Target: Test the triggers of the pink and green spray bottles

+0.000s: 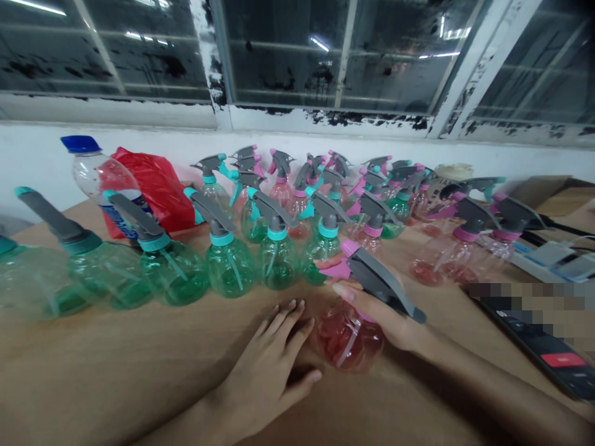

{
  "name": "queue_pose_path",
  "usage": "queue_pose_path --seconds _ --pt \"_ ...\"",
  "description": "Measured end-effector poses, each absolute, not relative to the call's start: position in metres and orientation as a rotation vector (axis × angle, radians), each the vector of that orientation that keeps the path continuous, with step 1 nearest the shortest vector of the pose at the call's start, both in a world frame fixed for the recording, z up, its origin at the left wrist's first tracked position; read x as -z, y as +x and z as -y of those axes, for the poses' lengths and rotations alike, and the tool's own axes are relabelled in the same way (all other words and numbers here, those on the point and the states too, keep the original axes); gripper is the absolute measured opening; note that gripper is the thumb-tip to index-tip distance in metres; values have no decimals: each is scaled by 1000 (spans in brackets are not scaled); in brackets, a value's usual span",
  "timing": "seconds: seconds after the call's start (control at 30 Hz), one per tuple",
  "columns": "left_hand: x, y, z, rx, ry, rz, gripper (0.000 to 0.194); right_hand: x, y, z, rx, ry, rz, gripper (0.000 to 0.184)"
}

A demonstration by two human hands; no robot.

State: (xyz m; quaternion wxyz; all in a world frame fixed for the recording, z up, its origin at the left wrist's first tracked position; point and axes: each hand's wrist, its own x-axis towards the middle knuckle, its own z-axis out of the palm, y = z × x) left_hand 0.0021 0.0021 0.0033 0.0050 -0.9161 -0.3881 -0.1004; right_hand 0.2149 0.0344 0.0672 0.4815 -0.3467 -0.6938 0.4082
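My right hand (383,306) is wrapped round the neck of a clear pink spray bottle (346,341) with a grey and pink trigger head. Its fingers lie by the pink trigger, and a straw shows inside the body. Just left of this bottle, my left hand (274,359) rests on the table with its fingers stretched out and holds nothing. Beyond the hands stands a row of green spray bottles (231,266) with turquoise collars. Farther right in that row are pink spray bottles (439,257).
More spray bottles crowd together behind the front row, near the wall. A blue-capped plastic bottle (86,167) and a red plastic bag (153,186) stand at back left. To the right lie a phone (515,341), a white power strip (553,257) and cardboard (558,195).
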Motion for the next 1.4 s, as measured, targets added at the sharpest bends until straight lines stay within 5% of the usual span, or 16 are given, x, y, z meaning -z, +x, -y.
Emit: queue_pose_path --seconds 0.67,0.9,1.4 --pt "-4 3 -2 313 -2887 1209 58 -75 213 -35 -915 -877 1747 23" --pt "-3 2 -2 338 -2876 1204 58 -75 217 -32 -635 -1044 1820 22" --pt "-6 3 -1 303 -2893 1229 58 -76 215 -31 -909 -903 1711 15"
